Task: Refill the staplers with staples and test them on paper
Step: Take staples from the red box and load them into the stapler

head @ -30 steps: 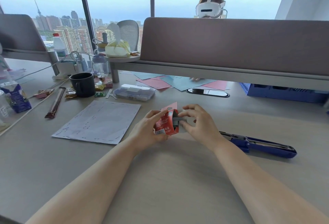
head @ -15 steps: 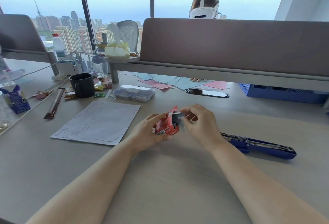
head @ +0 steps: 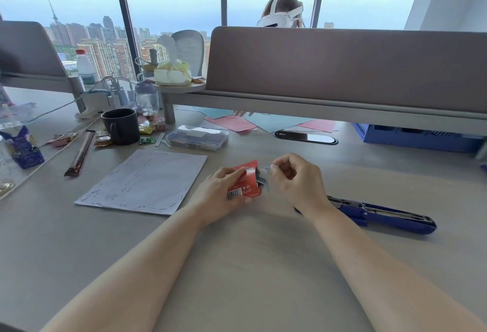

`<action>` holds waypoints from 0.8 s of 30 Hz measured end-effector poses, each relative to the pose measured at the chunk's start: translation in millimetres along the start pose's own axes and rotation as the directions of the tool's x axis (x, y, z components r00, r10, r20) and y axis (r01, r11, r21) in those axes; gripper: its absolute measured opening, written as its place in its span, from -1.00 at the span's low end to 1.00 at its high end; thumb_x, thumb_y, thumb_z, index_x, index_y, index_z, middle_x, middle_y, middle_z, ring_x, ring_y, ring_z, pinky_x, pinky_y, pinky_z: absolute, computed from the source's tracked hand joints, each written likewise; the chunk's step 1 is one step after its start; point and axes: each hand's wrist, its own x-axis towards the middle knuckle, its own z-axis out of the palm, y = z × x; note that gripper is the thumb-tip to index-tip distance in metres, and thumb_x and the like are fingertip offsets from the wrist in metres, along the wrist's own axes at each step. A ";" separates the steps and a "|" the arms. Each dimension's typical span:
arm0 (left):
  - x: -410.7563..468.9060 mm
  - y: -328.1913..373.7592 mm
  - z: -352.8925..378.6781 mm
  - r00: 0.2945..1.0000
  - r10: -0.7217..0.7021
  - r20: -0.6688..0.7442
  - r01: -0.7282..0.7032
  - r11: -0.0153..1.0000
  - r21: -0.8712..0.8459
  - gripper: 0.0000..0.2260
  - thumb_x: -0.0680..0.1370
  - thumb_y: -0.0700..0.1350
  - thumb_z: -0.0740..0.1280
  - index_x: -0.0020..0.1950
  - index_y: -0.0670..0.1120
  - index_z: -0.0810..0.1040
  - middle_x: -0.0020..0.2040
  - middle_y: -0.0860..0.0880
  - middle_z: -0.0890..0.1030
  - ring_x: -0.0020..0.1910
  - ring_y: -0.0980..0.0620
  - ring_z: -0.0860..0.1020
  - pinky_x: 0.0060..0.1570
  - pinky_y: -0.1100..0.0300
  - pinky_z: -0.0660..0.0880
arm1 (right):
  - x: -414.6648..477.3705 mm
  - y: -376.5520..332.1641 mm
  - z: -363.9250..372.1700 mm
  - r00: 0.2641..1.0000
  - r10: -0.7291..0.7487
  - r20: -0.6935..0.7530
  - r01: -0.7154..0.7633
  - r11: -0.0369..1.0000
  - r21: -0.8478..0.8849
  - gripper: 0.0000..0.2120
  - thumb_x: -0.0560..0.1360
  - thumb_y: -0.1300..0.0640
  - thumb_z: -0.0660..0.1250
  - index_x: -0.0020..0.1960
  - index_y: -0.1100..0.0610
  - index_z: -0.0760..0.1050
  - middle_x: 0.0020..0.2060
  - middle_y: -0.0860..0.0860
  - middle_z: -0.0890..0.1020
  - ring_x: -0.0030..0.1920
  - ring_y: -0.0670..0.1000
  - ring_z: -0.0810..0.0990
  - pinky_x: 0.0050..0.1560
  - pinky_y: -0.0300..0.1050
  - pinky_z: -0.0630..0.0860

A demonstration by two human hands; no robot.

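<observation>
My left hand [head: 220, 194] holds a small red staple box [head: 246, 182] above the middle of the desk, its open end facing right. Grey staple strips [head: 262, 181] stick out of that end. My right hand [head: 296, 181] is just right of the box, thumb and forefinger pinched on a strip of staples [head: 268, 167] at the box mouth. A blue stapler [head: 379, 213] lies opened flat on the desk to the right, behind my right wrist. A white sheet of paper [head: 143, 181] dotted with staples lies to the left.
A black mug [head: 121, 126], a clear plastic case [head: 197, 137], snack wrappers and a purple carton [head: 23, 147] crowd the left back. A grey divider [head: 342, 68] runs across the desk; a person with a white headset sits behind it. A blue crate [head: 416, 136] stands far right.
My right hand has lifted slightly up and right, drawing a strip of staples out of the red box. The left hand keeps the box in about the same place.
</observation>
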 end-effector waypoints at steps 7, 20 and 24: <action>5.9 5.1 2.9 0.991 -0.054 0.124 0.019 0.964 0.264 -0.42 0.51 0.24 0.17 0.48 0.11 0.13 0.47 0.03 0.26 0.36 -0.12 0.24 0.36 0.02 0.25 | 3.6 3.4 -8.0 0.994 0.085 0.070 -0.087 0.996 0.025 -0.83 0.48 0.14 0.31 -0.23 0.20 0.56 -0.38 0.06 0.64 -0.37 -0.01 0.59 -0.15 -0.03 0.61; 29.8 84.9 23.0 0.948 0.216 0.235 -0.213 0.976 -0.039 -0.51 0.45 0.06 0.37 0.34 -0.01 0.40 0.29 -0.01 0.47 0.24 -0.01 0.45 0.22 0.10 0.42 | 4.4 39.6 -84.8 0.937 0.345 0.053 -0.349 0.929 0.122 -0.87 0.41 0.21 0.40 -0.31 0.13 0.54 -0.37 0.07 0.66 -0.42 -0.03 0.61 -0.32 -0.18 0.60; 35.5 102.0 38.2 0.966 0.200 0.163 -0.185 0.978 -0.101 -0.74 0.45 0.01 0.38 0.09 -0.05 0.56 0.04 -0.03 0.60 0.03 -0.02 0.55 0.05 0.12 0.48 | -3.2 45.5 -95.6 0.924 0.375 0.068 -0.381 0.911 0.160 -0.87 0.39 0.25 0.42 -0.30 0.15 0.51 -0.38 0.08 0.65 -0.47 -0.08 0.60 -0.39 -0.28 0.58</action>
